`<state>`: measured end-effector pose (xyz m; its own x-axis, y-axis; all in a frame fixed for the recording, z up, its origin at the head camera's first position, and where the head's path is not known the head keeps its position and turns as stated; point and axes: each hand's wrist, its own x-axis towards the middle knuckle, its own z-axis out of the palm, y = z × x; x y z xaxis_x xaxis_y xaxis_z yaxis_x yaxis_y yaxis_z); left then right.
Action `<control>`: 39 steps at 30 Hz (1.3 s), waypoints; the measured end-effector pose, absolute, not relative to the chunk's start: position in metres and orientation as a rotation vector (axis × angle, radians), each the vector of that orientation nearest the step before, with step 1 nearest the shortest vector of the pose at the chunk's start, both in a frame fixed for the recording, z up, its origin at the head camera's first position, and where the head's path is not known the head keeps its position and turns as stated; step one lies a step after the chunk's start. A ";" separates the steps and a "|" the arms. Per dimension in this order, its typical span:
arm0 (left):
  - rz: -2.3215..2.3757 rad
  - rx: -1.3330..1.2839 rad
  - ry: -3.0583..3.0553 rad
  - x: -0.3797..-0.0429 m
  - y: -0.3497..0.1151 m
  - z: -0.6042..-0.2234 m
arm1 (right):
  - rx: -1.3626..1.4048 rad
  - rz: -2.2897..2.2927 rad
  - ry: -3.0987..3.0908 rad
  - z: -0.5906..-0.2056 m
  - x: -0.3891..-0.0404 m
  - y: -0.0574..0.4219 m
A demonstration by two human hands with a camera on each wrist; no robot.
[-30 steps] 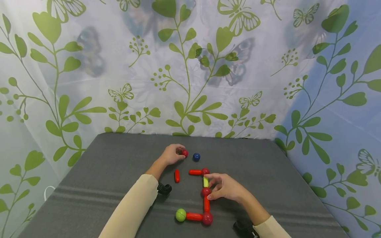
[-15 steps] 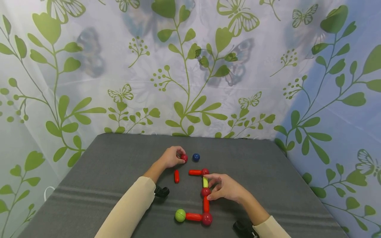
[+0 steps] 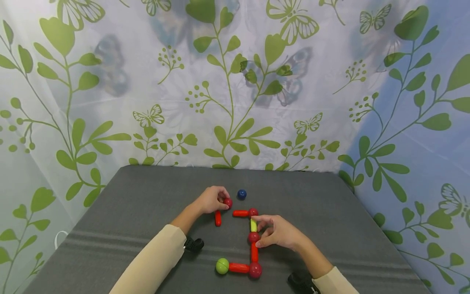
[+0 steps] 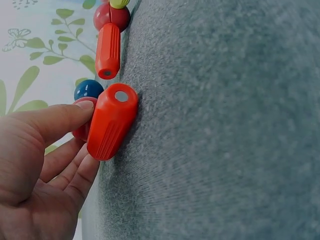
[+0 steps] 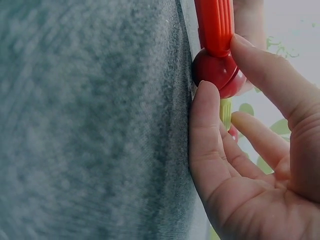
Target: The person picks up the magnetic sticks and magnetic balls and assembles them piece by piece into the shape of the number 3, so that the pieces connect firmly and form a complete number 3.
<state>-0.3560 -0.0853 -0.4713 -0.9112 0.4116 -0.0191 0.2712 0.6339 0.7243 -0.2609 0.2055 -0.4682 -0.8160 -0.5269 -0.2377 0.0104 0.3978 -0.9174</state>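
My left hand [image 3: 212,200] pinches a loose red ball [image 3: 228,203] between thumb and fingers, just beyond a loose red magnetic rod [image 3: 218,219]. In the left wrist view that rod [image 4: 114,125] partly hides the ball. My right hand [image 3: 280,232] steadies a chain of balls and rods from its right side. Its thumb touches the lower red rod [image 5: 215,25], a finger lies against the middle red ball [image 5: 212,70], and another reaches the yellow-green rod [image 3: 253,224]. Upper red ball [image 3: 253,212] and corner red ball [image 3: 255,270] each carry a red rod pointing left.
A blue ball [image 3: 242,194] lies beyond the chain. A light green ball [image 3: 222,266] ends the chain's near branch. Everything is on a grey cloth-covered table [image 3: 154,196], with a leaf-patterned curtain [image 3: 176,94] behind and at the sides.
My left hand has drawn the red ball nearer, away from the blue ball's level and towards the loose red rod. My right hand and the chain have stayed put.
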 end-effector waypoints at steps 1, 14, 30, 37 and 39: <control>1.138 0.563 2.670 -0.355 -0.085 -0.471 | -0.439 -1.423 2.159 -0.468 -0.261 0.206; 1.116 0.627 2.664 -0.348 -0.090 -0.472 | -0.429 -1.425 2.163 -0.473 -0.262 0.206; 1.154 0.695 2.652 -0.343 -0.092 -0.476 | -0.348 -1.443 2.147 -0.471 -0.262 0.202; 1.142 0.729 2.650 -0.343 -0.092 -0.474 | -0.334 -1.429 2.153 -0.470 -0.264 0.202; 1.140 0.738 2.651 -0.343 -0.092 -0.474 | -0.334 -1.430 2.150 -0.470 -0.264 0.202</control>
